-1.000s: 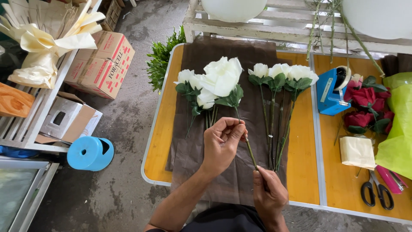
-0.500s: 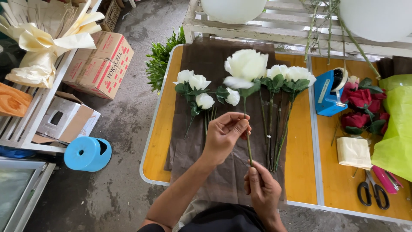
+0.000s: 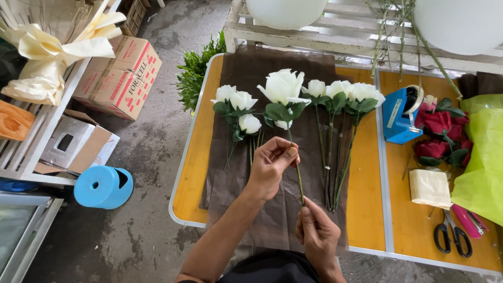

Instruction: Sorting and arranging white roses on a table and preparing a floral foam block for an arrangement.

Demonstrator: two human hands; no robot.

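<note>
I hold a large white rose [image 3: 283, 87] by its stem. My left hand [image 3: 271, 166] pinches the stem at mid-height. My right hand [image 3: 316, 233] grips the stem's lower end. The bloom is above a dark brown wrapping sheet [image 3: 277, 209] spread on the orange table [image 3: 198, 157]. To the left on the sheet lie three small white roses [image 3: 238, 102]. On the right lies a row of three white roses [image 3: 340, 90] with long stems.
A blue tape dispenser [image 3: 399, 116], red roses [image 3: 439, 133], a cream ribbon roll [image 3: 429, 188], green wrapping paper [image 3: 482, 157], black scissors [image 3: 452, 236] and a pink cutter [image 3: 469, 220] are at right. On the floor left: cardboard boxes [image 3: 118, 78], a blue stool [image 3: 103, 186], greenery [image 3: 195, 73].
The large white rose has moved from the left bunch toward the middle of the sheet, its bloom now upright between the two groups. Both hands shifted slightly right with it.
</note>
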